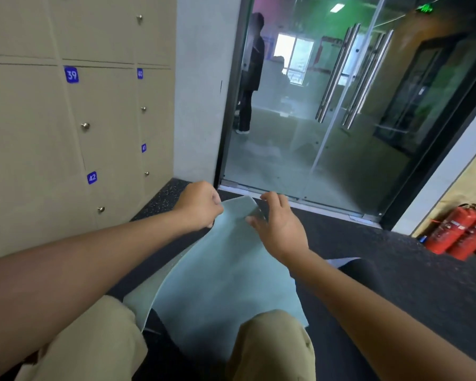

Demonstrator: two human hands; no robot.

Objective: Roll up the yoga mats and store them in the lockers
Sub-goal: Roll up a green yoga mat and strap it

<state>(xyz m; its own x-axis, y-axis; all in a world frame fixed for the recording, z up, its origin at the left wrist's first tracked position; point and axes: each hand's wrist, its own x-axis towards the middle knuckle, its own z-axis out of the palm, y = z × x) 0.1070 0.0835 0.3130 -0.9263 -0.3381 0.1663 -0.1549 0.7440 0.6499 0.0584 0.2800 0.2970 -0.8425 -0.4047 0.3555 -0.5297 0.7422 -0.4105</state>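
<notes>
A pale green yoga mat (pixel 226 276) lies lengthwise on the dark floor between my knees, its far end lifted and curling. My left hand (pixel 198 206) grips the far left corner of that end with curled fingers. My right hand (pixel 278 226) pinches the far right corner, thumb under, fingers on top. A second mat's light edge (pixel 341 262) shows on the floor under my right forearm. Beige lockers (pixel 66 133) with blue number tags and round knobs, all closed, fill the wall on the left.
Glass doors (pixel 300 133) with steel handles stand straight ahead; a person in dark clothes (pixel 250 75) stands behind them. Two red fire extinguishers (pixel 459 232) sit on the floor at the right wall. My knees in beige trousers (pixel 272 350) are at the bottom.
</notes>
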